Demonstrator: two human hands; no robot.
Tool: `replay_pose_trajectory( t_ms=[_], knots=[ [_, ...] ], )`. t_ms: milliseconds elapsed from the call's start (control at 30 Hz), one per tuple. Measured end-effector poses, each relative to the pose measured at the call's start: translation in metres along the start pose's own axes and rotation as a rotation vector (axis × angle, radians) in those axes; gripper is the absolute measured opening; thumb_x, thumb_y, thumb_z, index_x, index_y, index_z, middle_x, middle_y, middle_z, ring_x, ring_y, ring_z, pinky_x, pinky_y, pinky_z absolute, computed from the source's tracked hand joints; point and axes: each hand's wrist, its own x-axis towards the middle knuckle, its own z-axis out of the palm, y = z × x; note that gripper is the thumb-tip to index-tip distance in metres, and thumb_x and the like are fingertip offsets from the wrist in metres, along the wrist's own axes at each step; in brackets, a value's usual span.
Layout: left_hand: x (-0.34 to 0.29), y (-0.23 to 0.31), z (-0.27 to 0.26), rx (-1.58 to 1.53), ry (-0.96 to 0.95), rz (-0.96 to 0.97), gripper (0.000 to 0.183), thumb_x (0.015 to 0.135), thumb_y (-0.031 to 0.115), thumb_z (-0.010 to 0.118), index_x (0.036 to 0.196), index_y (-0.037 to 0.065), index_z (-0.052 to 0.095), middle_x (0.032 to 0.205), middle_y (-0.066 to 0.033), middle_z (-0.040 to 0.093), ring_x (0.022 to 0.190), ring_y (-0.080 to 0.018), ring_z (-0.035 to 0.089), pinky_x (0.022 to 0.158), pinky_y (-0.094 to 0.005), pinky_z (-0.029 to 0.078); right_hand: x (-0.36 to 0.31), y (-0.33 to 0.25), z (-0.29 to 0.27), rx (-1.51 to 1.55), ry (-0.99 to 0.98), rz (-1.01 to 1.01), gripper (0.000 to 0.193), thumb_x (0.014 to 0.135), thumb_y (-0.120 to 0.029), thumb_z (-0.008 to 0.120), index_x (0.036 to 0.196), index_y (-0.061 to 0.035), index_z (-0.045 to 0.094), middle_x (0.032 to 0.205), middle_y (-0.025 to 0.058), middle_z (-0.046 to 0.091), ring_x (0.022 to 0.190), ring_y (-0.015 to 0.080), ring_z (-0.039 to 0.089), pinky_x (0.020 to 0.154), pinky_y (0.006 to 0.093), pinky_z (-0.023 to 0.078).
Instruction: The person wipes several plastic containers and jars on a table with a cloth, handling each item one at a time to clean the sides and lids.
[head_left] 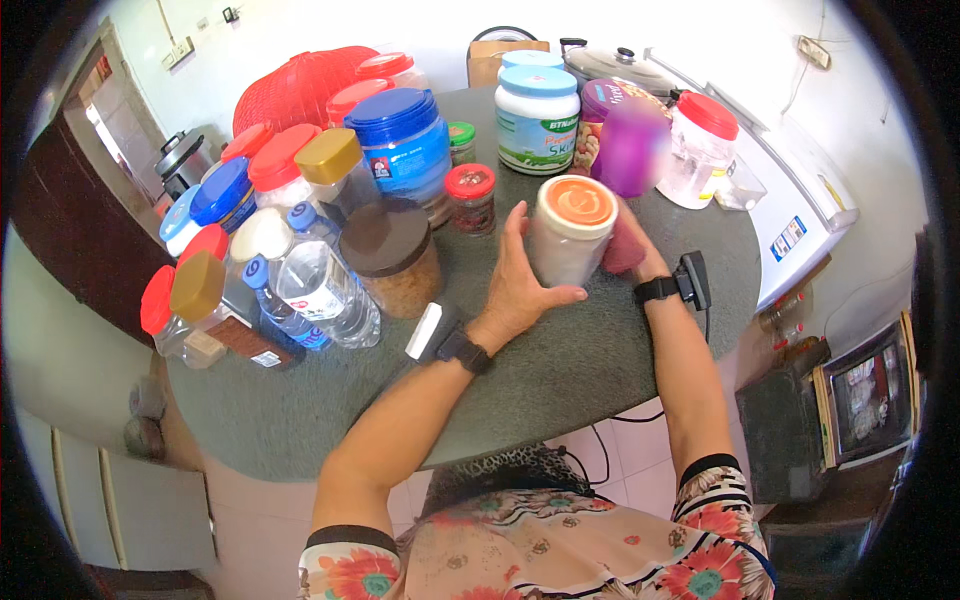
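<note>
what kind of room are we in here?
Most likely a home kitchen or pantry corner. A round grey table is crowded with food jars, such as the brown-lidded jar, plus water bottles, with lidded cooking pots behind. Both hands hold a white jar.

walls: white (330, 25) | floor: pale tiles (620, 455) | furniture: round grey table (560, 370)

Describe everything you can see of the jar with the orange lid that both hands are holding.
The pale, translucent plastic jar with the round orange lid stands upright on the grey round table, near its middle. Its body looks cylindrical and whitish, and the contents cannot be made out. The lid is on. The left hand wraps its left side, thumb in front; the right hand presses its right side, together with something pink.
</note>
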Motion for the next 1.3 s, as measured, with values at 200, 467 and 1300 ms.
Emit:
replay_pose_trajectory(
  t_ms=[200,467,1300],
  knots=[
    [0.013,-0.003,-0.015,-0.095,0.050,-0.032,0.119,0.054,0.031,0.092,0.146,0.002,0.022,0.138,-0.0213,0.046,0.131,-0.0343,0.045,0.109,-0.0426,0.037,0.007,-0.022,0.038,-0.157,0.227,0.169,0.040,0.100,-0.022,0.049,0.135,-0.0009,0.051,0.132,0.0097,0.057,0.123,0.0176,0.051,0.105,0.0317,0.040],
    [0.012,-0.027,-0.008,0.009,0.015,0.022,0.096,0.064,0.029,0.086,0.141,0.004,0.034,0.135,-0.0187,0.050,0.124,-0.0331,0.051,0.103,-0.0417,0.042,-0.019,-0.110,0.069,-0.718,0.206,-0.153,0.048,0.092,-0.019,0.057,0.133,0.0039,0.049,0.130,0.0199,0.056,0.123,0.0275,0.052,0.106,0.0372,0.039],
    [0.002,0.001,-0.011,0.044,0.135,0.037,0.109,0.056,0.032,0.091,0.140,0.001,0.028,0.133,-0.0227,0.047,0.125,-0.0388,0.046,0.103,-0.0454,0.041,0.015,-0.045,0.069,0.285,0.346,0.118,0.039,0.101,-0.029,0.050,0.129,-0.0025,0.054,0.122,0.0100,0.063,0.107,0.0199,0.063,0.093,0.0342,0.051]
  ],
)
